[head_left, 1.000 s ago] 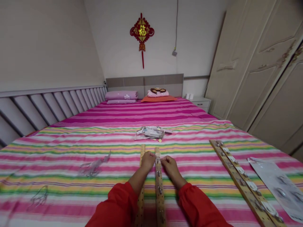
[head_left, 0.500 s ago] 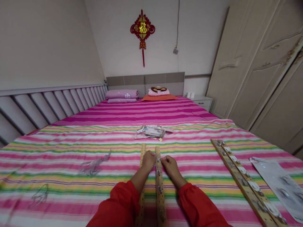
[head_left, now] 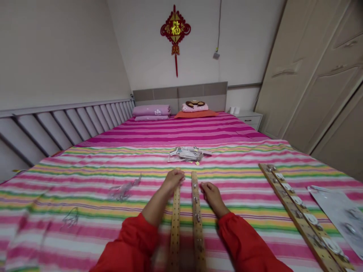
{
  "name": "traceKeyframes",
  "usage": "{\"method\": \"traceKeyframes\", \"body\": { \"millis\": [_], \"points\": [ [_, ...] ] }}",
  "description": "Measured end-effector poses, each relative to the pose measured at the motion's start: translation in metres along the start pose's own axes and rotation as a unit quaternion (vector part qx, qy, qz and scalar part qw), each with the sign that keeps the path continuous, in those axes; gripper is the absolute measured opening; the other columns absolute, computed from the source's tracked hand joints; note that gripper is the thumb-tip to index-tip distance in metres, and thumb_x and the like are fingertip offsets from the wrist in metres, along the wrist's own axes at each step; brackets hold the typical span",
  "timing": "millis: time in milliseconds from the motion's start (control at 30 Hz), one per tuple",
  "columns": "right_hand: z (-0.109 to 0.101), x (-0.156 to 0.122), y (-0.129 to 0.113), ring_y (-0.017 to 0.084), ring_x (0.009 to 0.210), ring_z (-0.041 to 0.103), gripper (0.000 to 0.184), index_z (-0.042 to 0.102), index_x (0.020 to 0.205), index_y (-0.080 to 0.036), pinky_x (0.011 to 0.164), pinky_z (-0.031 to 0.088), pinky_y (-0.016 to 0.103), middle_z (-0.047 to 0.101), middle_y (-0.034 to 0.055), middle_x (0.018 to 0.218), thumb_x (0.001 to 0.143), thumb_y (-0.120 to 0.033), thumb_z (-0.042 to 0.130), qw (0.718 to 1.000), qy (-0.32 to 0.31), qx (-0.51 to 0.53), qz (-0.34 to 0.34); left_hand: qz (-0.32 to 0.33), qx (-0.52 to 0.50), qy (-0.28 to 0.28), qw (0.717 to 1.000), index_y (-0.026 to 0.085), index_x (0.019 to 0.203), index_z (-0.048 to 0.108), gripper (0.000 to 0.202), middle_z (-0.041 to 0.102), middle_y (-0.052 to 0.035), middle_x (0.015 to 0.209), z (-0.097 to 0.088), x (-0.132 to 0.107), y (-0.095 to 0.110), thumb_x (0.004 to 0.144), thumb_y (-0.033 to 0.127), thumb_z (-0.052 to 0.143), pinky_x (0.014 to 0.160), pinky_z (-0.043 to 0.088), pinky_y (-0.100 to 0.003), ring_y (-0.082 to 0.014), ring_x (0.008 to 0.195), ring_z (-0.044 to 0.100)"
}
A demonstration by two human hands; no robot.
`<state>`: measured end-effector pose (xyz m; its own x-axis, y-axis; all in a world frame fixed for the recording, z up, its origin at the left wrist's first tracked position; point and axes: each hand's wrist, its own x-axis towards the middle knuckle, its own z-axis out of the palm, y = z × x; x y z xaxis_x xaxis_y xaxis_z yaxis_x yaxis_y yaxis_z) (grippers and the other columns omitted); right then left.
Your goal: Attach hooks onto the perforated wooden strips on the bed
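Note:
Two narrow wooden strips with rows of holes lie lengthwise on the striped bedspread in front of me. Several small metal hooks are on the right-hand strip [head_left: 197, 219]. My left hand [head_left: 172, 180] is over the far end of the left-hand strip [head_left: 176, 215], its fingers pressed together and pointing right. Whether something is in them is hidden. My right hand [head_left: 212, 194] is just right of the hooked strip, apart from it. Thumb and fingertips are pinched there, and anything between them is too small to make out.
Clear plastic packets [head_left: 187, 153] lie beyond the strips. To the left are a crumpled clear bag [head_left: 123, 190] and a thin wire-like piece [head_left: 70, 217]. At right, longer wooden strips with metal and white fittings [head_left: 292, 211] lie beside a clear bag of metal parts [head_left: 340, 215].
My left hand has left the hooked strip and moved over the far end of the other strip. My right hand has drawn slightly away from the hooked strip. The view has shifted a little.

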<state>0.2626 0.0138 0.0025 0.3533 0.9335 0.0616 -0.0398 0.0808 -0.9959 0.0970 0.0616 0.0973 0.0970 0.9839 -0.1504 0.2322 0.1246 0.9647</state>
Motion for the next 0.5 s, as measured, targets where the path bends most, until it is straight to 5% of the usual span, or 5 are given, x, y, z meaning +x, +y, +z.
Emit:
{"method": "traceKeyframes", "body": {
  "millis": [133,267,500],
  "points": [
    [-0.004,-0.009,-0.010,0.008,0.033,0.036,0.038,0.053,0.057,-0.020,0.036,0.024,0.022,0.045,-0.0071,0.037,0.065,-0.056,0.065,0.998,-0.001,0.053,0.044,0.029,-0.044,0.033,0.998,0.015,0.077,0.065,0.034,0.064,-0.0008,0.070,-0.066,-0.037,0.007,0.063,0.046,0.069,0.058,0.043,-0.020,-0.0090,0.060,0.056],
    [-0.008,-0.022,-0.021,0.007,0.037,0.042,0.035,0.056,0.061,-0.017,0.037,0.029,0.021,0.056,-0.0023,0.050,0.062,-0.050,0.068,0.992,0.024,0.100,0.067,0.051,-0.028,0.105,0.993,0.016,0.066,0.063,0.037,0.058,0.0018,0.057,-0.112,-0.076,-0.030,0.059,0.052,0.070,0.052,0.039,-0.021,-0.0094,0.054,0.051],
    [-0.017,-0.085,-0.035,0.008,0.033,0.035,0.033,0.059,0.059,-0.018,0.035,0.023,0.022,0.046,-0.0052,0.039,0.065,-0.049,0.069,0.991,0.032,0.109,0.067,0.097,0.018,0.206,0.974,0.017,0.080,0.068,0.028,0.069,-0.0056,0.079,-0.131,-0.114,-0.112,0.060,0.036,0.065,0.070,0.050,-0.031,-0.0201,0.075,0.063]
  ]
}}
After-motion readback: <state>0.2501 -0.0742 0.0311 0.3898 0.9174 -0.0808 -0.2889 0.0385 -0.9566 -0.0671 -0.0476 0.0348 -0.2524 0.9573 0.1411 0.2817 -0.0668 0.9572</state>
